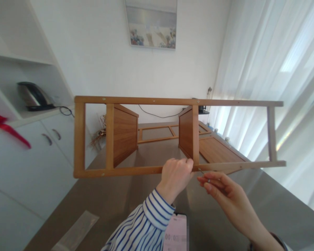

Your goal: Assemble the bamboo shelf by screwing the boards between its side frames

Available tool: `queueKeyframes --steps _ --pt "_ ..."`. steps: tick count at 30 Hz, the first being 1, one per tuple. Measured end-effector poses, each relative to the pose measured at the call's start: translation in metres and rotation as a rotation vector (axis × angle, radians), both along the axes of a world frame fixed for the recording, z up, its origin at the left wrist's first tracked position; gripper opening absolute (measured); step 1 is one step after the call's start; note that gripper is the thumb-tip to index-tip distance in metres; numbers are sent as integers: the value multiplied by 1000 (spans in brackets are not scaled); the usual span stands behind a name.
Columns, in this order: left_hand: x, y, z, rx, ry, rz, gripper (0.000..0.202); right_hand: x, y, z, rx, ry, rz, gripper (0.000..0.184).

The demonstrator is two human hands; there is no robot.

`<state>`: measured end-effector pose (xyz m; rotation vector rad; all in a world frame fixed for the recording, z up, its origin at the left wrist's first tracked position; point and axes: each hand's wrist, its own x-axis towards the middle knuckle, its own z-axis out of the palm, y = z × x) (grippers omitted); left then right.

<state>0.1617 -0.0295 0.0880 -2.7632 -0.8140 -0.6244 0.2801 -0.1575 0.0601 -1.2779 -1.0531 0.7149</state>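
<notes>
A wooden ladder-like frame (136,100) with two brown shelf panels (124,134) fixed to it stands on its side on the grey table (115,198). My left hand (176,176), in a blue-striped sleeve, is closed around the frame's lower rail near the right panel (187,132). My right hand (219,186) hovers just right of it, fingers pinched on a small metal screw (202,173) whose tip points at the rail.
A second wooden frame (159,134) and a loose panel (217,150) lie flat behind. A phone (176,233) sits at the near edge, a clear plastic bag (77,230) lower left. A kettle (32,96) stands on the left counter; curtains hang right.
</notes>
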Motion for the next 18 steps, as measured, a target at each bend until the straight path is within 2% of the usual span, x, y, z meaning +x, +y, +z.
queueKeyframes --steps 4,12,18 --pt "-4 2 -1 10 5 -29 20 1 1 2 5 -120 -28 22" --pt "-8 3 4 -16 11 -88 26 4 2 5 -11 -432 -153 19" --pt "-6 3 2 13 3 -95 23 3 2 -2 -2 -480 -204 22"
